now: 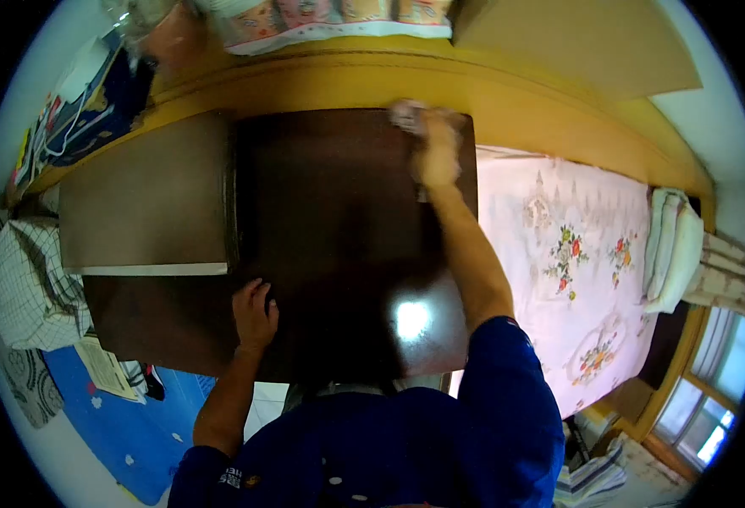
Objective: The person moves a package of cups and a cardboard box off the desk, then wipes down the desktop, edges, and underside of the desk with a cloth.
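Observation:
Across the middle lies a dark, glossy table (330,212) with a bright reflection near its front edge. My right hand (440,157) is at the table's far right corner, blurred, and pressed on a crumpled pale cloth (408,116) there. Resting on the tabletop nearer to me, my left hand (256,315) has its fingers apart and holds nothing. Just beyond and to the left of it is a large flat brown board or box (148,195) with a pale front edge.
A pink flowered cloth (567,254) covers a surface on the right. Behind the table runs a yellow wooden ledge (330,80) with patterned packages (305,13). A checked bag or cushion (30,288) and a blue cloth (127,432) lie on the left.

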Demonstrator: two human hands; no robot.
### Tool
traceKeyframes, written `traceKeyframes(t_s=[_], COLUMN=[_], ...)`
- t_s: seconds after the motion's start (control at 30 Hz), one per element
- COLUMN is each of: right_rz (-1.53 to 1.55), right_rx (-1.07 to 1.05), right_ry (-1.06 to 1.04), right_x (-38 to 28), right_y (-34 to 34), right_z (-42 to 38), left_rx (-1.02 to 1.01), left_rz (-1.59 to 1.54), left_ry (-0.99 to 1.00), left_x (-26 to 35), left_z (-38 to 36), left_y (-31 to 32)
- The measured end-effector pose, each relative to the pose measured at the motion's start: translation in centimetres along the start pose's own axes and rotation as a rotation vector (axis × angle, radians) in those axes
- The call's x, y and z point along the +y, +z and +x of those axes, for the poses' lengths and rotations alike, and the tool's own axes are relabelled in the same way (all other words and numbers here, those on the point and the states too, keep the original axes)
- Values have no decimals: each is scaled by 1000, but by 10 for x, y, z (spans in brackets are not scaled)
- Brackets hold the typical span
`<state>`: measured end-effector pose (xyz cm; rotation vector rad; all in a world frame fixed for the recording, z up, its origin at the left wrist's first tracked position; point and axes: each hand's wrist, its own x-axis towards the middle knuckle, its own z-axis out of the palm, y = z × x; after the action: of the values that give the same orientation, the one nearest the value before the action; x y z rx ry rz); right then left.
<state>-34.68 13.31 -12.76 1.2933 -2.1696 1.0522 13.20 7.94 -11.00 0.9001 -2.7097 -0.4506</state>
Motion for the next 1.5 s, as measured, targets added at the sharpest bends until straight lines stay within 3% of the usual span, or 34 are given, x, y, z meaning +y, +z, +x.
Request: traceKeyframes(t_s=[0.07,0.1,0.13,0.2,0.27,0.4,0.5,0.67,0.8,0.93,1.07,1.13,1.17,1.2,1.27,1.3,1.37,1.5], right_rz=[64,94,367,210,148,439,445,211,42,-76,-136,-144,-139,273,951,942,16,100], right_rx=[70,-1,168,127,50,-35,-40,-135,-239,-171,-321,-217,-428,-500,199,200,331,262], right_ry=[159,352,431,333,109,-432,-719,-904,-945,-961,-828,-703,-442,255,632,630,232,84], right_x=[30,20,7,-14,-67,-180,-253,-300,-273,-249,-191,-138,-110,-101,-33,-19,-2,-52], right_y=[-28,-51,-52,-52,-39,26,80,127,130,110,57,19,-3,-35,-36,-50,-72,-58], right_z=[-5,4,-2,-1,20,81,124,163,165,162,152,137,133,132,100,91,78,86], left_rx=[-8,2,11,35,49,3,3,33,-12,-2,-20,11,18,25,41,23,7,-26], left_rz=[4,-14,-32,-34,-10,-37,-42,-75,-102,-107,-109,-75,-87,-95,-113,-100,-66,-88], left_ry=[-21,-5,13,23,26,-3,2,25,-16,-3,3,10,15,19,24,10,13,-35], left_x=[-2,-3,-4,-5,-3,-2,0,-4,0,-2,-5,-4,-4,-4,-2,-1,0,7], left_z=[-1,-3,-4,-4,-5,-4,-3,-2,-3,-2,-5,-4,-3,-3,1,1,2,12], left_y=[-1,1,2,6,1,-1,-7,-7,-3,-6,-4,-3,-2,-3,-3,-6,-7,1])
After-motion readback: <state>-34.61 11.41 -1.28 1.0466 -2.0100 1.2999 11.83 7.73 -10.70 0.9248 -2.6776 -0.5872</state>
